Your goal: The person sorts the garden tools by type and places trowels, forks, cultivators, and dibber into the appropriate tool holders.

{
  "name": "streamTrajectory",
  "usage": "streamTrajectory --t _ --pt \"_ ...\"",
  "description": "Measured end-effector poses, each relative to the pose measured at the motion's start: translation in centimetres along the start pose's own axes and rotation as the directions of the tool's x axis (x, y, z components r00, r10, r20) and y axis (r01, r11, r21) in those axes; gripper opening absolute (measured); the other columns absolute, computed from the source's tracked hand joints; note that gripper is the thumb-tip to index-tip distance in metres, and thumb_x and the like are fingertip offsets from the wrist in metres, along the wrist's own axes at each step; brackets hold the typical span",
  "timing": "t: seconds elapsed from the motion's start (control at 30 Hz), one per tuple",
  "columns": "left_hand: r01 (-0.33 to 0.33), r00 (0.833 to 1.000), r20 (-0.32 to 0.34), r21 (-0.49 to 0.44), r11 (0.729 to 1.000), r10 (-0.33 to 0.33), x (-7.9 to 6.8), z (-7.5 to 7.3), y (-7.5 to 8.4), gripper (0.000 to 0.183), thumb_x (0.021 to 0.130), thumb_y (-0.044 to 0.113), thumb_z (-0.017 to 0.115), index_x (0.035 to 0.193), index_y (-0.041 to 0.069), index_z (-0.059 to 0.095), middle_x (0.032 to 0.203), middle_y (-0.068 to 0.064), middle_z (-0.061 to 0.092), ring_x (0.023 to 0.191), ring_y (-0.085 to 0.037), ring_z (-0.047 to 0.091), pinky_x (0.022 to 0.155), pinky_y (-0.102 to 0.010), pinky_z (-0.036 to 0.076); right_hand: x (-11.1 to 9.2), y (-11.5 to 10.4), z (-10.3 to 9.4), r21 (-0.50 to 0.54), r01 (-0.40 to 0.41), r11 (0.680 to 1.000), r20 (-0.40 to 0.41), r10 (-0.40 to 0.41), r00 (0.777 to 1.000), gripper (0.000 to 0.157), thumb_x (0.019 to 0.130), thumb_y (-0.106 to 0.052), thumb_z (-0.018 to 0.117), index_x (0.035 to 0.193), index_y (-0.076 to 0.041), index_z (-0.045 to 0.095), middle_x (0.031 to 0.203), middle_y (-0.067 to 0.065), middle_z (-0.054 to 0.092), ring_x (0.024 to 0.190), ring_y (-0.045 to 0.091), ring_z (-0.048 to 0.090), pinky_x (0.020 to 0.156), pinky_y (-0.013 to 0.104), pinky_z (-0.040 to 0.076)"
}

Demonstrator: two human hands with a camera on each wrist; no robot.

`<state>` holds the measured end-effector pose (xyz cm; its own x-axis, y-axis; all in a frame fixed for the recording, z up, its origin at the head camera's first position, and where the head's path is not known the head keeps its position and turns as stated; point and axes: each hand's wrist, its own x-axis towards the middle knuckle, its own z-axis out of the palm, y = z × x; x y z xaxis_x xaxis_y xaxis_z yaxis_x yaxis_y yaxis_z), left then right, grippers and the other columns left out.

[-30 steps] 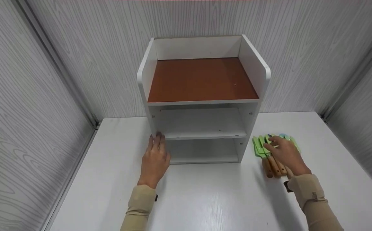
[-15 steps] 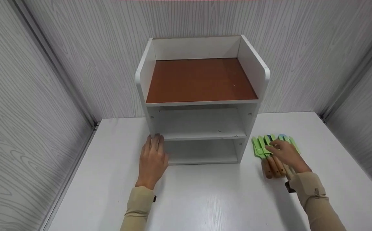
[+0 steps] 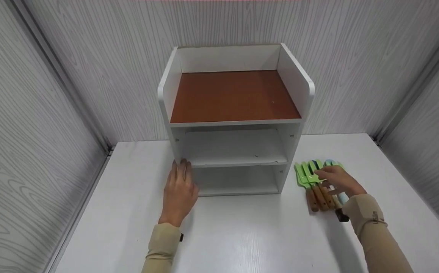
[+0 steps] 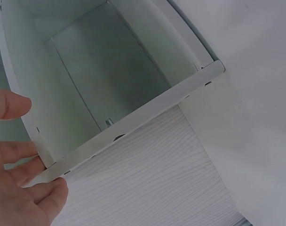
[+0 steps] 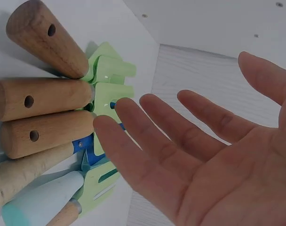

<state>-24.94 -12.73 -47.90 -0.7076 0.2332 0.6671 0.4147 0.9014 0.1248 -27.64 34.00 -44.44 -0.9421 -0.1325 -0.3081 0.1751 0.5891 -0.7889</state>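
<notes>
My left hand [image 3: 179,195] rests against the left front edge of a white shelf unit [image 3: 237,122], its fingertips level with the middle shelf board. In the left wrist view, the fingers [image 4: 25,169] lie on both sides of the unit's edge. On the right, my right hand [image 3: 339,179] hovers over a cluster of tools with green pronged or slotted heads [image 3: 304,176] and short wooden handles [image 3: 320,199]. In the right wrist view, its fingers [image 5: 171,117] are spread and hold nothing. A pale blue handle [image 5: 49,197] and a blue head [image 5: 89,153] show among the tools.
The unit has a brown top panel [image 3: 234,94] between raised white sides, with two compartments below. It stands on a white table [image 3: 234,235] against a grey wood-grain back wall [image 3: 227,22]. Grey side walls [image 3: 33,170] bound the table left and right.
The scene has shifted slightly left as the head view moved. My right hand has turned and its fingers have straightened, staying over the tools. My left hand keeps its place at the unit's edge.
</notes>
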Motion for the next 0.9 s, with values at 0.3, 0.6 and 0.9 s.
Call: streamTrajectory --t 0.3,0.6,0.9 --pt "-0.004 1.0 -0.006 0.027 1.0 0.004 -0.1 0.2 0.0 0.06 0.086 0.004 0.073 0.136 -0.017 0.05 0.139 -0.032 0.05 0.132 -0.054 0.044 0.107 -0.053 0.043 0.1 0.5 -0.3 0.051 -0.029 0.998 0.009 0.029 1.0 0.066 0.108 -0.037 0.042 0.147 0.015 0.032 0.139 0.038 0.042 0.125 0.051 0.049 0.094 0.061 0.05" --pt "-0.019 1.0 -0.011 -0.008 1.0 0.019 -0.3 0.6 0.2 0.059 0.085 0.002 0.073 0.136 -0.017 0.049 0.139 -0.033 0.049 0.131 -0.055 0.043 0.106 -0.054 0.043 -0.6 1.4 -0.9 0.064 -0.071 0.995 0.005 0.071 0.997 0.075 0.107 -0.043 0.046 0.148 0.016 0.027 0.141 0.039 0.042 0.123 0.048 0.052 0.094 0.059 0.051" --pt "-0.001 1.0 0.0 -0.003 1.0 0.001 -0.3 0.5 -0.1 0.061 0.086 0.002 0.074 0.137 -0.017 0.048 0.14 -0.033 0.048 0.133 -0.055 0.042 0.107 -0.054 0.042 -0.1 1.6 -0.8 0.077 -0.086 0.993 0.025 0.084 0.996 0.074 0.106 -0.044 0.046 0.147 0.015 0.028 0.139 0.036 0.045 0.119 0.043 0.054 0.093 0.058 0.052"
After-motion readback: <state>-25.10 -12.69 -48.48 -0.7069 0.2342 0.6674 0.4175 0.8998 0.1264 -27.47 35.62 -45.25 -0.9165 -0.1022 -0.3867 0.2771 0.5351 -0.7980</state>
